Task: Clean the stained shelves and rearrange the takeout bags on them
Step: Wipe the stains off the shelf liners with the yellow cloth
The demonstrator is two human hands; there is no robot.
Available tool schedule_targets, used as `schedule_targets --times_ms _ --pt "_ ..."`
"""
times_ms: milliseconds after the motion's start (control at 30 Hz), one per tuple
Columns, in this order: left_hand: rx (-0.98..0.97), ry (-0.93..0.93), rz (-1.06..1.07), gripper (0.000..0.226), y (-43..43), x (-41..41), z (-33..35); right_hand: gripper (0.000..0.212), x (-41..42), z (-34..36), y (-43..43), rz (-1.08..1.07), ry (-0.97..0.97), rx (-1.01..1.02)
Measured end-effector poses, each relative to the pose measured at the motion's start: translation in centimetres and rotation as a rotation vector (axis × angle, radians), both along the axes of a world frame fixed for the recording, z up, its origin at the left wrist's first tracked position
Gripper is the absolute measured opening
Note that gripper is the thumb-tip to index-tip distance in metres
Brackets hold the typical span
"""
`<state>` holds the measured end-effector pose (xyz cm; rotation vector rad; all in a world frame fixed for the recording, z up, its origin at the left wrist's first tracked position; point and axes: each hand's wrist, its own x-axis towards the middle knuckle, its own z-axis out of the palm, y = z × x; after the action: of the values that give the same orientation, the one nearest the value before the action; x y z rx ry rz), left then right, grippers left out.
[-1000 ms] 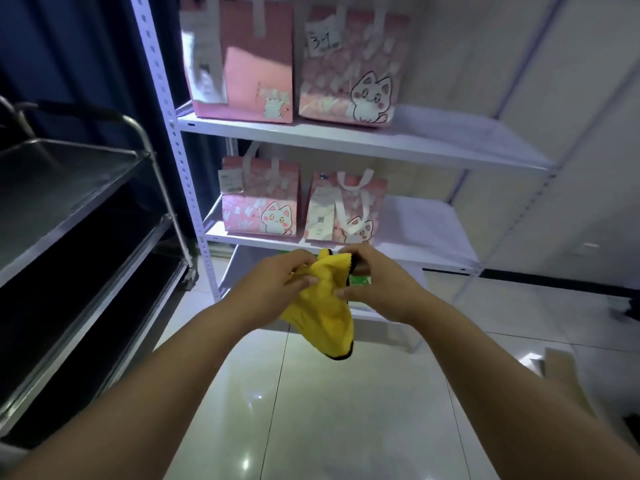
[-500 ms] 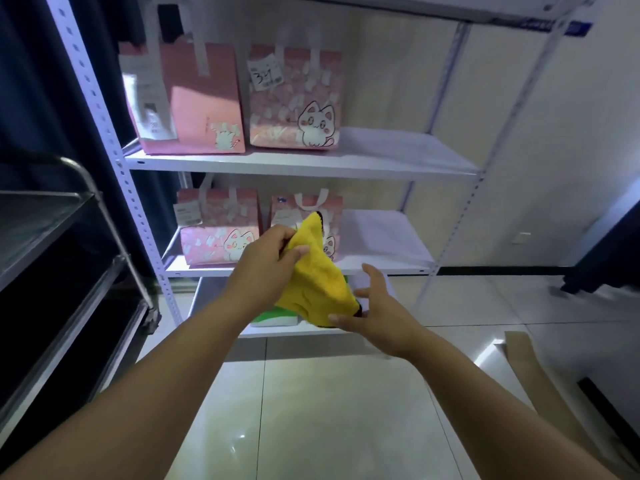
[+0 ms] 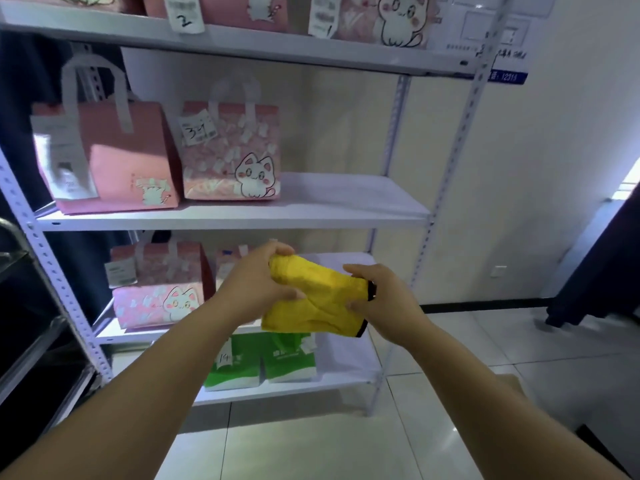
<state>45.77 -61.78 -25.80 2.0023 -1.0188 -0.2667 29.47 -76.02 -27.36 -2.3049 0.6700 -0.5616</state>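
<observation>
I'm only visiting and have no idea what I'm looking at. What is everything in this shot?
shelf rack: one, white metal, against the wall, four levels in view
top-level bags: at least two, pink, cut off by the frame
second-level bags: two, pink, side by side at the left
third-level bags: two, pink, at the left; one mostly hidden behind the left hand
green bags: two, green and white, bottom level
yellow cloth: one, yellow with dark edging, held in front of the third level
steel cart: one, grey, far left edge
left hand: one, grips the cloth's left end
right hand: one, grips the cloth's right end
</observation>
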Motion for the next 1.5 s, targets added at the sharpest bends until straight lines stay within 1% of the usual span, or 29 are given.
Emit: schedule_targets --times_ms 67,100,167,233,267,333,467,533,600,767,867,933,1067,1167,1233,1333,1433,1500 --pt "0.079 -0.093 -0.002 0.073 -2.3 -0.5 0.1 0.056 -0.2 0.6 -2.5 -0.004 0.078 -0.063" --pt "0.093 -0.128 0.001 0.074 -3.4 -0.7 0.2 0.051 -0.3 0.9 -3.6 0.001 0.102 -0.114" --pt "0.092 -0.185 -0.008 0.064 -5.6 -0.9 0.4 0.030 -0.4 1.4 -5.7 0.028 0.112 -0.208" --pt "0.106 -0.239 -0.032 0.047 -7.4 -0.9 0.4 0.013 -0.5 1.7 -7.9 0.054 0.131 -0.238" --pt "0.119 -0.258 -0.043 0.038 -8.2 -0.8 0.3 0.012 -0.5 1.8 -9.0 0.062 0.135 -0.235" --pt "0.149 -0.257 -0.044 0.025 -9.8 -0.5 -0.1 0.019 -0.6 1.9 -11.3 0.057 0.135 -0.234" --pt "0.122 -0.273 -0.050 0.022 -12.7 0.5 -0.5 0.026 -0.4 2.3 -14.9 0.034 0.184 -0.280" --pt "0.090 -0.268 -0.100 0.017 -14.1 1.0 -0.2 0.022 0.2 2.5 -16.3 0.045 0.169 -0.264" --pt "0.055 -0.226 -0.120 0.014 -15.5 1.7 0.1 0.016 1.0 2.7 -17.5 0.059 0.138 -0.200" --pt "-0.062 -0.209 -0.120 0.021 -19.4 4.4 1.0 0.015 3.5 2.5 -20.5 0.066 0.113 -0.064" --pt "-0.100 -0.204 -0.127 0.027 -22.2 6.7 1.5 0.026 5.4 2.6 -22.5 0.064 0.082 -0.044" --pt "-0.116 -0.178 -0.133 0.030 -24.4 8.4 1.8 0.032 6.5 2.8 -24.2 0.019 0.059 -0.031" --pt "-0.145 -0.100 -0.127 0.037 -29.3 12.1 2.4 0.028 9.0 3.2 -28.0 -0.057 -0.032 0.063" --pt "-0.142 -0.017 -0.233 0.043 -32.6 14.6 2.5 0.023 10.7 2.9 -30.5 -0.129 -0.083 0.141" --pt "-0.120 0.000 -0.290 0.052 -34.5 16.0 2.2 0.021 11.8 2.3 -31.9 -0.186 -0.090 0.181" --pt "-0.066 -0.076 -0.296 0.066 -37.2 17.1 1.4 0.018 13.2 1.4 -33.6 -0.289 -0.073 0.203" --pt "-0.048 -0.169 -0.306 0.063 -39.2 17.5 0.1 0.020 14.4 0.4 -35.0 -0.431 -0.058 0.240" --pt "0.004 -0.280 -0.320 0.058 -40.1 17.8 -0.5 0.019 15.0 -0.1 -35.4 -0.531 -0.033 0.224"
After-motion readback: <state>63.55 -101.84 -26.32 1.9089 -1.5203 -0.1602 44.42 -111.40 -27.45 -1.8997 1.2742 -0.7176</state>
